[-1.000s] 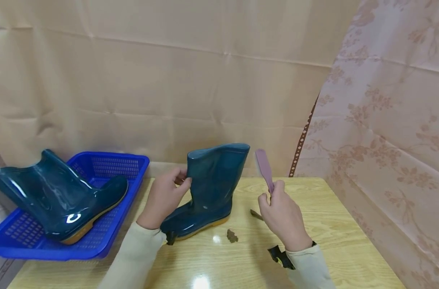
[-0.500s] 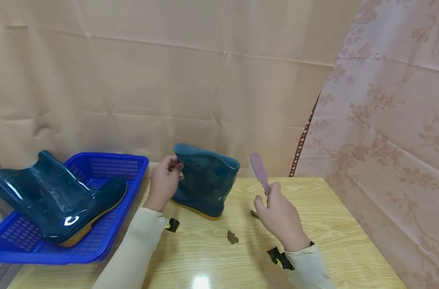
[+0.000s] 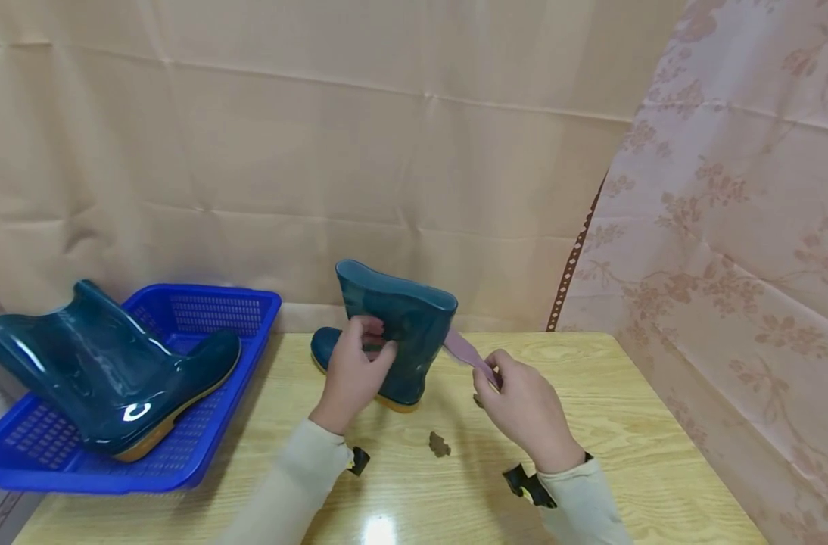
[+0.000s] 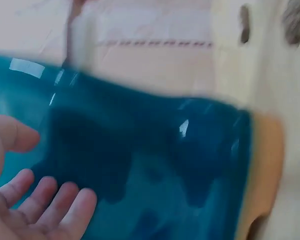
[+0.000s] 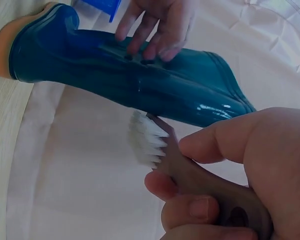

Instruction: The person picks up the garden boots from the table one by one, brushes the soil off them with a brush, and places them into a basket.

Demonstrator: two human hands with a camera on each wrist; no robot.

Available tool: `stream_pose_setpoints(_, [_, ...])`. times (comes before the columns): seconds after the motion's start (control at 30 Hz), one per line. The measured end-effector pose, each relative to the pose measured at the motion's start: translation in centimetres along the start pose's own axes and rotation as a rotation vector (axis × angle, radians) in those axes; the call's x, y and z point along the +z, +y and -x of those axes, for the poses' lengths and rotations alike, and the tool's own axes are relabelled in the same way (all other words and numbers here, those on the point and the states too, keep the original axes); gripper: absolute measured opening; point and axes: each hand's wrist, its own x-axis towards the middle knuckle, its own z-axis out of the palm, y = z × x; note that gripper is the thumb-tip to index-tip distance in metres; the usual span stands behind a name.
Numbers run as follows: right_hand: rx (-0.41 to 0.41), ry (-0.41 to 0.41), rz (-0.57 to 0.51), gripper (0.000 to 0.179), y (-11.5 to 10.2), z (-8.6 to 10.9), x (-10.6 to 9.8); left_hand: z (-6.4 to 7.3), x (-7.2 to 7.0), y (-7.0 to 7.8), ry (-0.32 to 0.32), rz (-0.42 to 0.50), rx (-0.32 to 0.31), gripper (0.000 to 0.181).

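Observation:
A dark green rubber boot point(image 3: 421, 333) stands on the table with its toe pointing away to the left. My left hand point(image 3: 359, 371) is at the near side of its shaft; in the left wrist view the fingers point(image 4: 75, 210) are spread and loosely bent, not wrapped round the boot. The right wrist view has those fingertips at the shaft. My right hand point(image 3: 523, 405) grips a purple-handled scrubbing brush point(image 5: 177, 167) with white bristles. The brush head is beside the boot's right side, partly hidden behind the shaft in the head view; whether the bristles touch is unclear.
A blue plastic basket point(image 3: 216, 446) at the left holds another green boot point(image 3: 128, 378), lying on its side. Brown lumps point(image 3: 439, 444) lie on the wood-patterned table point(image 3: 632, 454). Beige cloth point(image 3: 305, 151) hangs behind, with floral cloth point(image 3: 748, 265) at the right.
The boot has turned, its toe swinging away from me. My left hand went from the rim edge down and right across the shaft. The brush tilted left, its head now beside the boot.

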Motion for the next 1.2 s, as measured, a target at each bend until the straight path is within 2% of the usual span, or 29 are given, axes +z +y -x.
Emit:
stream_pose_setpoints(0.13, [-0.016, 0.014, 0.0, 0.018, -0.1, 0.0, 0.1, 1.4, 2.3, 0.7, -0.002, -0.044, 0.027, 0.042])
stream_pose_setpoints(0.33, [-0.047, 0.015, -0.006, 0.017, -0.1, 0.1, -0.2, 2.0, 5.1, 1.5, 0.077, -0.141, 0.054, 0.05])
stream_pose_setpoints(0.47, [-0.054, 0.0, -0.016, 0.015, -0.1, 0.2, -0.3, 1.9, 6.0, 1.6, 0.117, -0.169, 0.046, 0.047])
stream_pose_setpoints(0.57, [-0.057, 0.002, -0.018, 0.015, -0.1, 0.2, -0.3, 1.7, 5.9, 1.7, 0.115, -0.137, 0.058, 0.037])
stream_pose_setpoints(0.7, [-0.057, -0.002, -0.029, 0.015, -0.1, 0.2, -0.4, 1.3, 5.1, 1.8, 0.086, -0.093, 0.088, 0.026])
stream_pose_setpoints(0.8, [-0.058, -0.01, -0.053, 0.015, -0.1, 0.3, -0.5, 0.6, 4.1, 2.0, 0.064, -0.087, 0.101, 0.026])
stream_pose_setpoints(0.93, [-0.07, -0.007, -0.082, 0.015, 0.0, 0.5, -0.8, -1.0, 2.0, 2.7, 0.027, -0.042, 0.095, 0.031])
stream_pose_setpoints(1.07, [-0.081, 0.004, -0.099, 0.015, 0.0, 0.4, -1.0, -2.4, -0.8, 3.1, 0.008, 0.084, 0.074, 0.027])
stream_pose_setpoints(1.2, [-0.083, 0.003, -0.111, 0.015, 0.0, 0.4, -1.1, -2.9, -3.5, 2.5, 0.0, 0.222, 0.074, 0.022])
